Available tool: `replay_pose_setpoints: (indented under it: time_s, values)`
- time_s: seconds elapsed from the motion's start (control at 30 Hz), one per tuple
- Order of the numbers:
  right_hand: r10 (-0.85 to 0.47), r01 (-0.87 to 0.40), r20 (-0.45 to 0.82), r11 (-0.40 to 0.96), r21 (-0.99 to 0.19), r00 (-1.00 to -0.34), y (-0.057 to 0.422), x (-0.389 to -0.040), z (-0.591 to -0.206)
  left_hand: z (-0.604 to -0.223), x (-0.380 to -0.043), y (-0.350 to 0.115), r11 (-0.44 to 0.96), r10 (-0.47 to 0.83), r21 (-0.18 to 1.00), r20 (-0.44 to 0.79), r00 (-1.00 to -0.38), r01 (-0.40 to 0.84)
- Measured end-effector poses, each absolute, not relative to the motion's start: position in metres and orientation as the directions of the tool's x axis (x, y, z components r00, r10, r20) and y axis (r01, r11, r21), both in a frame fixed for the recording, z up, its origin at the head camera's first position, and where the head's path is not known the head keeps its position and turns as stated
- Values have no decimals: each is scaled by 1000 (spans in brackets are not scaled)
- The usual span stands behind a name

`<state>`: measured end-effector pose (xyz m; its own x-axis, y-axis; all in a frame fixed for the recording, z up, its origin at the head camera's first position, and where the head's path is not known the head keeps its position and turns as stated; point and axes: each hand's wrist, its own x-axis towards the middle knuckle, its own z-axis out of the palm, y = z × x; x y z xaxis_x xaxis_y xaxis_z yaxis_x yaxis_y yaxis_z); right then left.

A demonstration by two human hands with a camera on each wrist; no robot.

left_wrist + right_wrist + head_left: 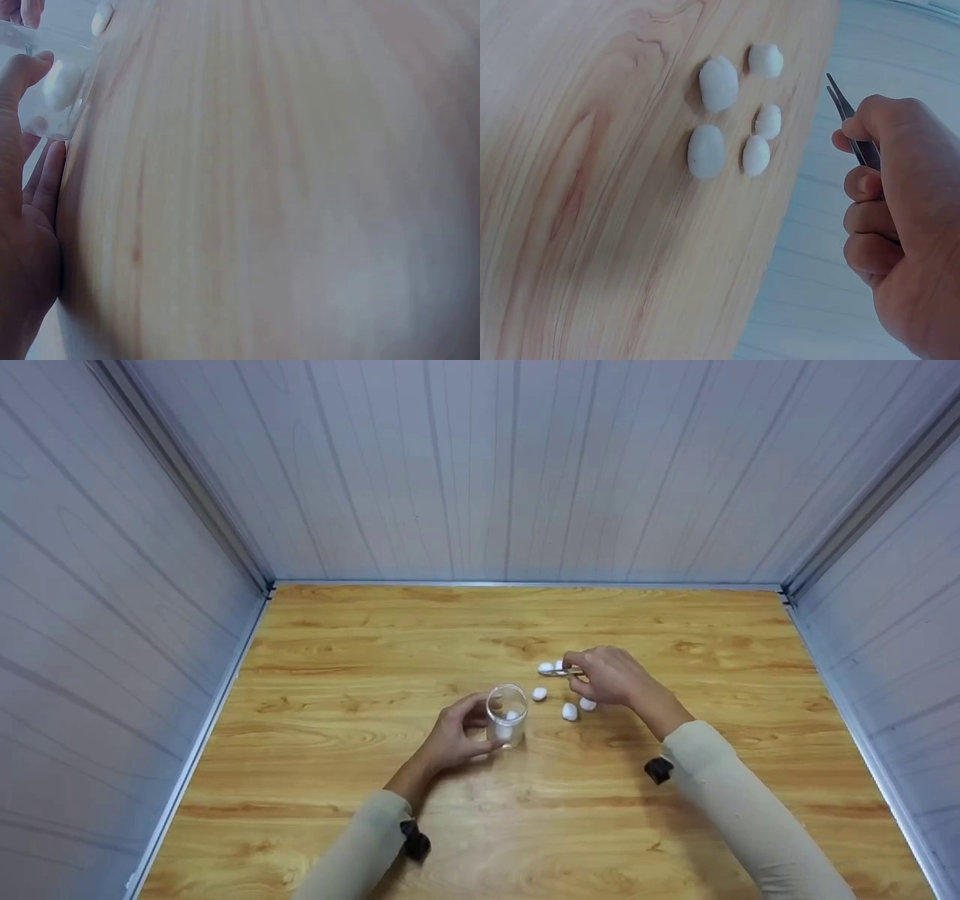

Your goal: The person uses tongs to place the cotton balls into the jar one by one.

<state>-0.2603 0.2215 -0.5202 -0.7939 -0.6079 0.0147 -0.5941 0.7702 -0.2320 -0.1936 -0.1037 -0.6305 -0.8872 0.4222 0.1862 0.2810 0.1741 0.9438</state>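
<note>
Fingers (468, 706) of the left hand (455, 735) clamped around a clear glass jar (521, 730) on the worktop (375, 660), at least one white ball (505, 730) inside. Right of that grip, five loose white balls (570, 711): one just beside the jar, two just left of the fingers of the right hand (611, 675), two on their near side. Tweezers (867, 152), tips slightly parted, pinched in those right fingers.

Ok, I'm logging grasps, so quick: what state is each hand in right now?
Left hand: holding the clear glass jar.
Right hand: closed on the tweezers, which grip nothing.
</note>
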Motion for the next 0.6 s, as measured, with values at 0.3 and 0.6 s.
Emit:
replay_pose_setpoints:
  time_s: [0.3, 0.6]
  values:
    - [-591, -560, -85, 794, -237, -802, 214, -261, -522, -630, -192, -104, 159, 426, 937, 219, -878, 311]
    - [-579, -540, -120, 804, -250, -806, 212, -263, -524, -629, -193, -103, 164, 422, 937, 214, -881, 307]
